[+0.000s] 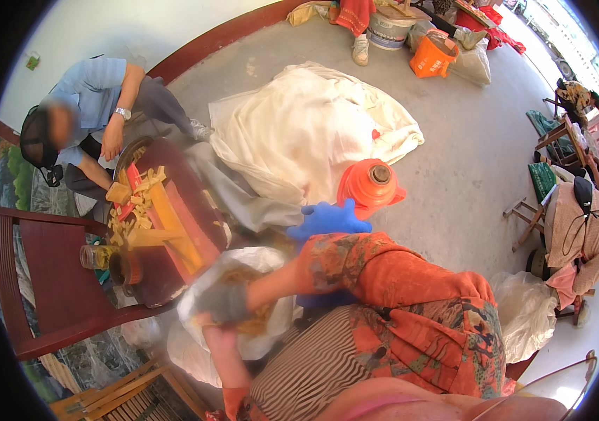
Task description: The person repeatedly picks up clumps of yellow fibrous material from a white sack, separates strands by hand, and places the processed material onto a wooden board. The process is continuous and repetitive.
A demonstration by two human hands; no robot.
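Observation:
My right hand (223, 303), in a dark grey glove and blurred, is inside the mouth of a white plastic bag (262, 258). Brown-yellow loose material (257, 321) shows around it. My left hand (218, 337) is at the bag's lower left rim, close below the right hand; its fingers are mostly hidden. Whether either hand grips anything cannot be told. A blue glove (331, 218) shows above my right sleeve, beside an orange-red vacuum flask (365, 184). Left of the bag, a dark red tabletop (144, 284) holds long yellow and red pieces (173, 226) and small yellow chunks (147, 181).
A co-worker in a blue shirt (86, 94) reaches to the table's far side. A dark red wooden chair (57, 268) and a glass jar (94, 256) are at left. White cloth (305, 121) covers a heap on the floor. Others sit at right near a clear plastic bag (523, 316).

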